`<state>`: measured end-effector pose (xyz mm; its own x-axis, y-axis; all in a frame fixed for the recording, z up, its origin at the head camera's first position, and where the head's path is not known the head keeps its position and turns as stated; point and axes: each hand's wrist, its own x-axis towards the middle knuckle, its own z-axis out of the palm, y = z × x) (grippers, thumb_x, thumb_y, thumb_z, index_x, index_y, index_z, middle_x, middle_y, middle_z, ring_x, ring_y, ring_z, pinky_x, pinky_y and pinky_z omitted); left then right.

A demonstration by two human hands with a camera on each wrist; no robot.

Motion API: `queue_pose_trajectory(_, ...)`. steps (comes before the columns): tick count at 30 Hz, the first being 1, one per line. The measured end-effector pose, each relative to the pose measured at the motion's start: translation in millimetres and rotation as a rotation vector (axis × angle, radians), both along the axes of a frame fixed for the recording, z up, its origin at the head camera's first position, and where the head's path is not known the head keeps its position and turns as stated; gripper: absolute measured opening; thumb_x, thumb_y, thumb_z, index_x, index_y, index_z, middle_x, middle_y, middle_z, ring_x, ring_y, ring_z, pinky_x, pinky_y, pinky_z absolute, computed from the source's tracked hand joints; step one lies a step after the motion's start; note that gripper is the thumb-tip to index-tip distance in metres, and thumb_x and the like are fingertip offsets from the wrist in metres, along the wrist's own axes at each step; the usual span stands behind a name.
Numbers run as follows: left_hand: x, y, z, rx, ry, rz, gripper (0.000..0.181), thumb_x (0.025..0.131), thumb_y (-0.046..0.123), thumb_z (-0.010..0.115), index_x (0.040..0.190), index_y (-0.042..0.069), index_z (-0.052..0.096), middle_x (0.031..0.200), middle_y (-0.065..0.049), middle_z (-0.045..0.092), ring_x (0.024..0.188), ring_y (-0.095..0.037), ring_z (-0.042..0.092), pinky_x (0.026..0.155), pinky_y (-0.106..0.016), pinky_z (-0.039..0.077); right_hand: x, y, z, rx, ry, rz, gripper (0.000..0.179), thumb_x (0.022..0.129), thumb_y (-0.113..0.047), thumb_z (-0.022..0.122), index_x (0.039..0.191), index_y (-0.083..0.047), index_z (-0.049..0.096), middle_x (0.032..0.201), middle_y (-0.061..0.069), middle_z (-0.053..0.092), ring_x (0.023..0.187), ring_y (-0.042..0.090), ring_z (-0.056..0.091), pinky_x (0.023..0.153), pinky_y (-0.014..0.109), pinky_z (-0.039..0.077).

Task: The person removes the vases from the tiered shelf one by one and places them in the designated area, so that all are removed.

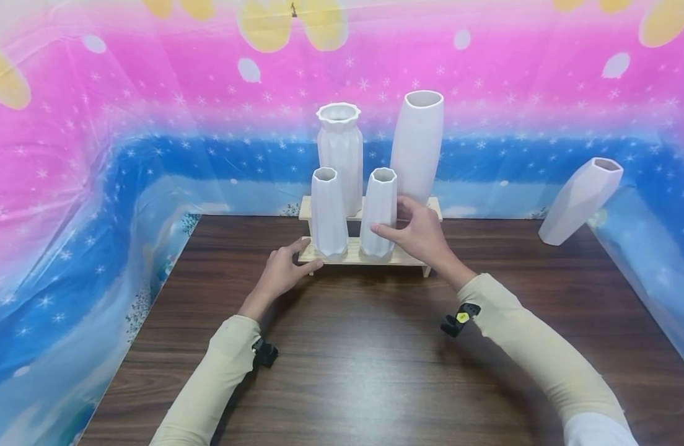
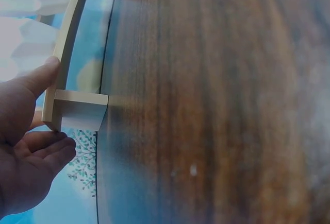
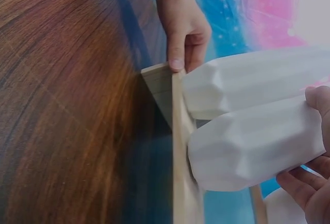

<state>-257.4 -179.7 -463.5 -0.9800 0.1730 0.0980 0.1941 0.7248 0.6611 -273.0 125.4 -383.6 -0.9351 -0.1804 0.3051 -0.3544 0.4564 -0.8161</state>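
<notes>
A two-step wooden stand [image 1: 400, 256] bears white vases on both levels. My left hand [image 1: 279, 271] grips the left end of its lower shelf, thumb on the front edge, as the left wrist view also shows. On that shelf, my right hand [image 1: 422, 234] holds the right small fluted vase [image 1: 378, 214], thumb in front and fingers around its far side. The left small vase [image 1: 329, 214] stands upright close beside it. Behind, on the upper step, are a vase with a scalloped rim [image 1: 340, 158] and a tall smooth vase [image 1: 418, 145].
Another white faceted vase [image 1: 582, 201] stands toward the back right of the dark wooden table [image 1: 364, 359]. A pink and blue patterned cloth [image 1: 208, 111] hangs along the back and sides. Each wrist bears a small black camera.
</notes>
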Motion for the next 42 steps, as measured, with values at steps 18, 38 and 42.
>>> queue_pose_trajectory(18,0.3,-0.1,0.4,-0.002,0.020,-0.012,0.074,0.093,0.043,0.075,0.152,0.007,0.049,0.158,-0.019,0.043,0.052,-0.015,0.033,0.070,-0.039,0.044,13.2,15,20.6,-0.035,0.030,0.011,0.066,0.080,-0.036,0.090,0.134,-0.008,0.064,0.125,0.013,0.071,0.107,0.029,0.072,0.084,0.044,0.059)
queue_pose_trajectory(38,0.5,-0.1,0.6,-0.003,0.025,-0.010,0.074,0.093,0.043,0.076,0.151,0.006,0.050,0.157,-0.018,0.043,0.104,-0.032,0.064,0.084,-0.043,0.045,27.9,46,28.1,-0.050,0.040,-0.044,0.072,0.079,-0.040,0.090,0.138,-0.011,0.063,0.126,0.012,0.071,0.108,0.027,0.072,0.083,0.042,0.059)
queue_pose_trajectory(42,0.0,-0.1,0.6,0.000,0.024,-0.011,0.073,0.093,0.043,0.076,0.151,0.006,0.050,0.157,-0.018,0.044,0.114,-0.033,0.063,0.087,-0.045,0.045,28.6,53,29.5,-0.031,0.035,-0.067,0.071,0.078,-0.040,0.090,0.137,-0.010,0.063,0.126,0.012,0.071,0.110,0.027,0.070,0.085,0.042,0.059)
